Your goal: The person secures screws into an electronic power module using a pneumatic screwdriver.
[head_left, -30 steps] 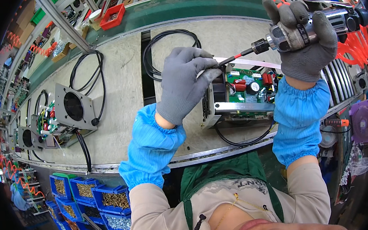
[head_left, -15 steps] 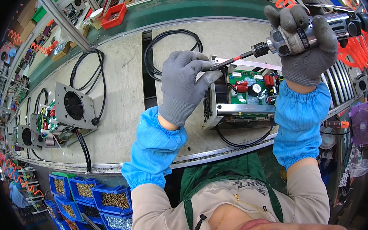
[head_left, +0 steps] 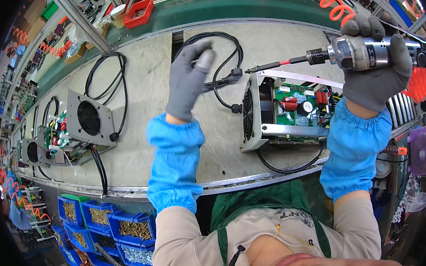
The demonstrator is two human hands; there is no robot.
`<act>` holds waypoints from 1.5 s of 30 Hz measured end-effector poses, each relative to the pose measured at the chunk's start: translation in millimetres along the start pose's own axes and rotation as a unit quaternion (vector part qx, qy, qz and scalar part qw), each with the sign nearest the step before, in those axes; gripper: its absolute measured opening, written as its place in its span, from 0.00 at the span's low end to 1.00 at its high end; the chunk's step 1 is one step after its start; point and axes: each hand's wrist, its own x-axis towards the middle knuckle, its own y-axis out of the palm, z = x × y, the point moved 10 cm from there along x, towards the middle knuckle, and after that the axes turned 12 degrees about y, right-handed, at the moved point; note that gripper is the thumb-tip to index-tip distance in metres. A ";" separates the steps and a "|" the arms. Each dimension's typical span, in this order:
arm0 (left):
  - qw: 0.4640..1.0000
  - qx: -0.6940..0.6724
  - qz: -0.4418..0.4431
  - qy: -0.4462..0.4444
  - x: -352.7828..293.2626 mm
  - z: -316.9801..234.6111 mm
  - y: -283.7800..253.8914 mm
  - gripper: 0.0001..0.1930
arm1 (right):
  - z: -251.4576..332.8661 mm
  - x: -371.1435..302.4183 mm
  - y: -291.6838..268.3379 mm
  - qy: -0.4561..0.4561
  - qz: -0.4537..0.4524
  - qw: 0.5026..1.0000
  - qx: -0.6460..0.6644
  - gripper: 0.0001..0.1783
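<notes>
Right hand (head_left: 376, 72) is wrapped tight around the powered screwdriver (head_left: 366, 51), fingers pressed closed over the barrel, holding it level with the bit (head_left: 273, 66) pointing at the top rear edge of the open power supply unit (head_left: 284, 110). Left hand (head_left: 188, 77) is off to the left of that unit, above the looped black cable (head_left: 217, 57), fingers loosely spread and gripping nothing, though from here I can't quite tell if there's a tiny screw between the fingertips. The unit sits on its side on the belt, fan grille (head_left: 247, 114) facing left, green circuit board (head_left: 303, 107) exposed. If it were me, I'd steady the metal frame with the free hand and line the bit up square before squeezing, since a tilted bit will slip. Another unit (head_left: 80, 126) sits well to the left; blue screw bins (head_left: 105, 226) below.
</notes>
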 end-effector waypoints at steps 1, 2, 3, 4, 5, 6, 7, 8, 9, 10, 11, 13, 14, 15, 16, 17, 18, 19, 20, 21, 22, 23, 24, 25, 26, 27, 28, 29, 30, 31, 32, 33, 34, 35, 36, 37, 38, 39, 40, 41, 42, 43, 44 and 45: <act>0.997 -0.027 -0.033 -0.069 -8.8 38.3 -9.7 0.20 | -2.5 0.5 0.2 0.004 0.009 1.000 0.009 0.23; 0.989 0.027 0.007 -0.147 -19.3 64.9 -0.4 0.22 | -1.9 0.9 -1.3 0.005 0.015 1.000 0.013 0.22; 0.970 0.084 0.045 -0.222 -31.9 90.1 5.8 0.23 | -2.4 1.5 -1.6 0.003 0.015 1.000 0.012 0.22; 0.962 0.173 0.066 -0.200 -40.9 115.7 9.6 0.25 | -4.4 1.2 2.7 0.009 0.026 1.000 0.014 0.22; 0.945 0.259 0.088 -0.178 -45.1 135.7 18.7 0.26 | -6.0 0.5 5.5 0.014 0.035 0.999 0.013 0.22; 0.887 0.405 0.166 -0.148 -38.8 133.3 36.8 0.29 | -3.6 -0.1 2.3 0.012 0.025 1.000 0.014 0.23; 0.888 0.401 0.168 -0.147 -32.5 133.5 49.6 0.29 | -1.7 0.2 0.5 0.011 0.022 1.000 0.010 0.23; 0.852 0.412 0.245 -0.213 -34.3 144.0 67.4 0.30 | 0.5 0.1 -0.2 0.013 0.031 0.999 0.009 0.23; 0.803 0.423 0.314 -0.279 -41.1 154.8 72.4 0.31 | -0.1 0.0 3.3 0.017 0.044 0.999 0.015 0.23; 0.808 0.401 0.309 -0.301 -44.5 176.1 74.2 0.30 | -0.6 -1.0 6.3 0.018 0.045 0.999 0.016 0.23; 0.808 0.401 0.308 -0.301 -41.8 189.5 77.3 0.30 | -2.0 -2.3 8.9 0.016 0.038 0.999 0.001 0.23; 0.824 0.358 0.344 -0.274 -39.8 201.2 93.4 0.25 | -5.4 -3.4 11.9 0.016 0.032 0.999 -0.011 0.24; 0.833 0.312 0.378 -0.256 -39.0 192.1 107.9 0.22 | -6.2 -3.7 10.2 0.019 0.029 0.999 -0.010 0.24; 0.834 0.311 0.379 -0.255 -38.0 190.0 111.9 0.22 | -6.9 -3.9 8.5 0.021 0.027 0.999 -0.010 0.24; 0.857 0.246 0.425 -0.154 -33.6 172.8 136.6 0.22 | -6.7 -3.4 6.9 0.021 0.027 0.999 -0.010 0.24; 0.866 0.177 0.464 -0.051 -33.7 149.0 156.9 0.23 | -7.1 -2.9 8.3 0.026 0.044 0.999 0.004 0.24; 0.805 0.220 0.540 -0.107 -39.5 138.6 161.3 0.29 | -7.0 -1.8 9.3 0.031 0.062 0.997 0.018 0.24; 0.805 0.221 0.540 -0.107 -43.6 140.0 159.5 0.29 | -6.8 -1.8 7.3 0.031 0.062 0.997 0.019 0.24; 0.869 0.169 0.463 -0.038 -28.4 119.2 152.1 0.31 | -5.3 -2.3 4.1 0.018 0.049 0.999 -0.003 0.23; 0.918 0.114 0.379 0.032 -14.5 97.4 139.2 0.32 | -3.2 -2.4 0.8 0.004 0.036 0.999 -0.026 0.23; 0.946 0.034 0.320 -0.020 -6.1 99.0 124.9 0.27 | -1.1 1.4 -4.4 0.002 0.036 0.999 -0.025 0.23; 0.962 -0.147 0.218 -0.077 4.3 80.8 114.6 0.29 | 1.3 5.3 -6.1 0.006 0.077 0.997 -0.006 0.22; 0.942 -0.241 0.208 -0.104 5.6 58.8 120.3 0.31 | 6.6 5.1 -4.3 0.008 0.117 0.993 0.009 0.21; 0.913 -0.332 0.195 -0.132 7.5 42.3 126.0 0.34 | 8.5 3.1 -3.4 0.005 0.112 0.994 0.005 0.21; 0.910 -0.278 0.257 -0.168 3.4 35.9 137.0 0.37 | 11.2 2.4 -2.2 -0.016 0.072 0.997 -0.009 0.22; 0.898 -0.224 0.319 -0.203 -2.4 32.7 153.8 0.42 | 15.8 1.9 -5.0 -0.038 0.031 0.998 -0.028 0.23; 0.901 -0.179 0.349 -0.184 -3.3 21.7 166.4 0.43 | 17.5 2.1 -4.9 -0.039 0.030 0.999 -0.018 0.23; 0.903 -0.177 0.346 -0.183 -2.9 27.9 169.4 0.43 | 16.6 2.0 -2.9 -0.038 0.033 0.999 -0.016 0.23; 0.868 -0.261 0.360 -0.223 -8.8 34.0 180.1 0.45 | 17.5 0.8 0.4 -0.038 0.041 0.998 -0.017 0.22; 0.824 -0.342 0.370 -0.259 -15.0 37.0 188.5 0.46 | 18.3 -0.4 3.8 -0.038 0.048 0.998 -0.019 0.22; 0.818 -0.341 0.398 -0.236 -12.8 30.7 192.6 0.49 | 19.4 -1.0 4.2 -0.040 0.045 0.998 -0.017 0.22; 0.836 -0.360 0.351 -0.220 -7.9 5.6 189.7 0.51 | 23.3 -2.9 0.5 -0.045 0.041 0.998 -0.024 0.22; 0.852 -0.341 0.343 -0.201 -8.6 6.7 188.6 0.53 | 27.0 -4.5 -4.7 -0.050 0.028 0.998 -0.035 0.23; 0.870 -0.318 0.328 -0.185 -8.1 11.3 178.7 0.55 | 25.7 -4.0 -6.6 -0.048 0.019 0.998 -0.039 0.24; 0.870 -0.319 0.327 -0.186 -10.6 17.2 173.7 0.55 | 24.8 -3.0 -10.1 -0.047 0.019 0.998 -0.039 0.24; 0.858 -0.360 0.333 -0.151 -11.2 13.9 170.3 0.56 | 23.4 -1.9 -13.2 -0.041 0.032 0.998 -0.042 0.23; 0.840 -0.404 0.343 -0.113 -8.1 -0.5 173.1 0.56 | 25.6 -2.0 -11.9 -0.039 0.042 0.997 -0.050 0.23; 0.837 -0.408 0.347 -0.113 -6.8 -5.1 178.0 0.56 | 28.4 -2.8 -11.3 -0.041 0.039 0.997 -0.055 0.23; 0.858 -0.361 0.338 -0.138 -5.1 -0.2 182.2 0.54 | 29.9 -3.9 -5.4 -0.036 0.050 0.996 -0.072 0.24; 0.878 -0.310 0.325 -0.167 -5.9 4.9 181.0 0.53 | 27.3 -5.1 1.1 -0.027 0.061 0.994 -0.083 0.24; 0.890 -0.302 0.307 -0.148 -0.7 6.3 179.7 0.49 | 26.1 -6.0 1.0 -0.024 0.058 0.995 -0.083 0.24; 0.889 -0.303 0.307 -0.152 -3.3 6.3 180.6 0.49 | 24.4 -6.9 0.8 -0.019 0.052 0.994 -0.099 0.24; 0.892 -0.300 0.299 -0.158 -1.9 7.7 180.8 0.46 | 23.8 -6.4 0.3 -0.017 0.047 0.992 -0.116 0.24; 0.895 -0.296 0.290 -0.163 -0.7 9.3 180.9 0.43 | 23.8 -6.3 -1.1 -0.018 0.046 0.992 -0.118 0.24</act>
